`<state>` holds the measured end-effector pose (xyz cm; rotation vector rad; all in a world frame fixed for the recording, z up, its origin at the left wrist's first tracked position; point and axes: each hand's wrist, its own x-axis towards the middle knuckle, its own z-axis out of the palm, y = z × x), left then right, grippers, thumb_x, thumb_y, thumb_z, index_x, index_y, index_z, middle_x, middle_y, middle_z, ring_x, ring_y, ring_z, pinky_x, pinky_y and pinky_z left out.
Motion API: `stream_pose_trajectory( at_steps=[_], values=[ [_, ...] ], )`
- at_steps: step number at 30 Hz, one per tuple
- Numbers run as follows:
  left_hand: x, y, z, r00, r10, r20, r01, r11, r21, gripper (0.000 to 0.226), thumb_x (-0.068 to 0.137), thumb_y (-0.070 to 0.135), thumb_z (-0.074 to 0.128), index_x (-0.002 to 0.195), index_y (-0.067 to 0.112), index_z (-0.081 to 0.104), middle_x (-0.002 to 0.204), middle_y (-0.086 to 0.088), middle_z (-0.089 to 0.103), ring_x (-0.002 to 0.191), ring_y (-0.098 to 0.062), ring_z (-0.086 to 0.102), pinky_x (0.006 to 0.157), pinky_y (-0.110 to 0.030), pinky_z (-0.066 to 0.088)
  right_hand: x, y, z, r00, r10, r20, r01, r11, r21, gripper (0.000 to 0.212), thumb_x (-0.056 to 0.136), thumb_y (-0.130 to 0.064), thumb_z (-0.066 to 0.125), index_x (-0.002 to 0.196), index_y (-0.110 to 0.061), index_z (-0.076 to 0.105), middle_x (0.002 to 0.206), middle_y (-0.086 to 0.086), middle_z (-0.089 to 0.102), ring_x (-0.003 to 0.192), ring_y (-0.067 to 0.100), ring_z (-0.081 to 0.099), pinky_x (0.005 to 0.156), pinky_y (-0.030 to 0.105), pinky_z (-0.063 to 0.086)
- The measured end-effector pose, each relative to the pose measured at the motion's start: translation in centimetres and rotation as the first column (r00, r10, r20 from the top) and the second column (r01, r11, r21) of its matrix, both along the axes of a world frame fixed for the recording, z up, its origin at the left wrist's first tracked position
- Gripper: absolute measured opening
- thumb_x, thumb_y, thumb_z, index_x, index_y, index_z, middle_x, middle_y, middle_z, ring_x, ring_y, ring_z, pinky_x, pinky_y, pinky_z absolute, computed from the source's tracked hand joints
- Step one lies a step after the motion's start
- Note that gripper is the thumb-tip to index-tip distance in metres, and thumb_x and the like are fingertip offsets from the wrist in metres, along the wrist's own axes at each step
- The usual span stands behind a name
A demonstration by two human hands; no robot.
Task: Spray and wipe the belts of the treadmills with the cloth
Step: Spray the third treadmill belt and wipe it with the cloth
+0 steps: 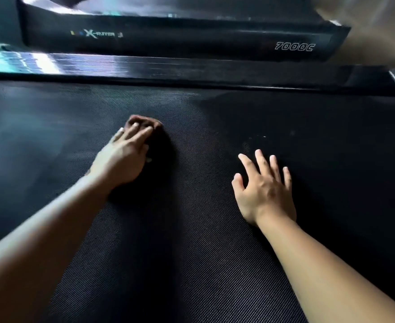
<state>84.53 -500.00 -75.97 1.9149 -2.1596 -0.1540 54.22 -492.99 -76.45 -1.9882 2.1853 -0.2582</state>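
A black textured treadmill belt [191, 229] fills most of the head view. My left hand [122, 157] presses down on a bunched dark brown cloth [145, 121] on the belt, left of centre; the cloth shows under and beyond the fingertips. My right hand [264, 187] lies flat on the belt to the right, fingers spread, holding nothing. A darker damp-looking patch [250, 117] spreads on the belt beyond the right hand. No spray bottle is in view.
A glossy black side rail [168, 66] borders the belt's far edge. Behind it stands a second treadmill's black side panel [191, 36] marked "X-runner" and "7000C". Pale floor [378, 24] shows at the top right.
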Motion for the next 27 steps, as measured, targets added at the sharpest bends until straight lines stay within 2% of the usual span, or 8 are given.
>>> stream_pose_trajectory(
  at_steps=[4, 9, 12, 15, 17, 20, 24, 27],
  values=[
    [1.1, -7.1, 0.7, 0.994, 0.110, 0.024, -0.111, 0.993, 0.041, 0.054, 0.104, 0.023, 0.042, 0.157, 0.020, 0.031, 0.165, -0.010, 0.023, 0.153, -0.026, 0.017, 0.125, -0.036, 0.009, 0.0, 0.0, -0.1, 1.000, 0.001, -0.006, -0.001, 1.000, -0.011, 0.056, 0.097, -0.050, 0.030, 0.152, -0.043, 0.022, 0.166, -0.003, 0.009, 0.153, 0.023, 0.002, 0.123, 0.048, -0.001],
    [-3.1, -12.8, 1.0, 0.981, 0.195, -0.007, -0.194, 0.977, 0.087, 0.056, 0.095, 0.040, 0.037, 0.151, 0.041, 0.034, 0.162, 0.005, 0.029, 0.147, -0.027, 0.028, 0.121, -0.046, 0.025, 0.1, 0.1, -0.3, 1.000, 0.007, 0.007, -0.007, 0.999, -0.032, 0.056, 0.098, -0.049, 0.031, 0.153, -0.042, 0.023, 0.166, -0.002, 0.010, 0.153, 0.024, 0.002, 0.123, 0.048, -0.002],
    [-7.7, -13.5, 0.9, 0.999, 0.045, -0.011, -0.044, 0.995, 0.090, 0.059, 0.090, 0.039, 0.038, 0.149, 0.043, 0.037, 0.159, 0.011, 0.033, 0.145, -0.019, 0.031, 0.120, -0.039, 0.027, 0.0, 0.1, -0.1, 1.000, 0.010, 0.010, -0.010, 1.000, -0.015, 0.056, 0.098, -0.049, 0.029, 0.153, -0.042, 0.020, 0.167, -0.003, 0.007, 0.153, 0.023, -0.001, 0.123, 0.047, -0.004],
    [-12.2, -12.0, 1.8, 0.989, -0.149, -0.005, 0.149, 0.985, 0.084, 0.077, 0.075, 0.044, 0.034, 0.152, 0.035, 0.038, 0.159, 0.011, 0.033, 0.145, -0.016, 0.031, 0.116, -0.023, 0.018, -0.1, 0.0, 0.1, 1.000, 0.010, 0.018, -0.010, 1.000, 0.023, 0.057, 0.098, -0.050, 0.029, 0.153, -0.042, 0.018, 0.167, -0.004, 0.003, 0.153, 0.022, -0.005, 0.122, 0.046, -0.006],
    [-14.1, -10.3, 1.6, 0.969, -0.240, 0.057, 0.236, 0.969, 0.075, 0.069, 0.085, 0.045, 0.036, 0.154, 0.034, 0.036, 0.160, 0.012, 0.031, 0.147, -0.016, 0.029, 0.114, -0.023, 0.017, -0.1, -0.1, 0.2, 1.000, 0.006, 0.019, -0.006, 1.000, 0.030, 0.058, 0.098, -0.051, 0.031, 0.154, -0.042, 0.018, 0.167, -0.006, 0.003, 0.153, 0.021, -0.005, 0.122, 0.046, -0.006],
    [-13.7, -6.7, 0.4, 0.922, -0.385, 0.042, 0.385, 0.923, 0.016, 0.053, 0.100, 0.036, 0.044, 0.152, 0.033, 0.038, 0.160, 0.004, 0.035, 0.150, -0.019, 0.026, 0.122, -0.030, 0.017, -0.1, -0.1, 0.3, 1.000, 0.001, 0.014, -0.001, 0.999, 0.039, 0.058, 0.098, -0.051, 0.032, 0.154, -0.042, 0.018, 0.167, -0.007, 0.002, 0.153, 0.020, -0.005, 0.122, 0.045, -0.006],
    [-8.9, -1.4, -0.4, 0.929, -0.370, 0.025, 0.370, 0.929, 0.001, 0.062, 0.093, 0.049, 0.026, 0.151, 0.035, 0.040, 0.160, 0.002, 0.037, 0.149, -0.022, 0.030, 0.123, -0.041, 0.023, 0.0, 0.0, 0.3, 1.000, -0.003, 0.026, 0.003, 1.000, 0.014, 0.057, 0.098, -0.050, 0.032, 0.153, -0.043, 0.020, 0.167, -0.006, 0.005, 0.153, 0.021, -0.003, 0.122, 0.047, -0.003],
    [-4.4, 0.2, -0.4, 0.969, -0.245, 0.009, 0.245, 0.968, -0.051, 0.060, 0.094, 0.045, 0.031, 0.149, 0.026, 0.048, 0.156, -0.004, 0.043, 0.146, -0.023, 0.037, 0.123, -0.040, 0.023, 0.0, 0.1, 0.1, 1.000, -0.001, 0.024, 0.001, 1.000, 0.003, 0.057, 0.098, -0.050, 0.032, 0.153, -0.043, 0.020, 0.166, -0.005, 0.006, 0.153, 0.021, -0.001, 0.123, 0.047, -0.002]
  ],
)
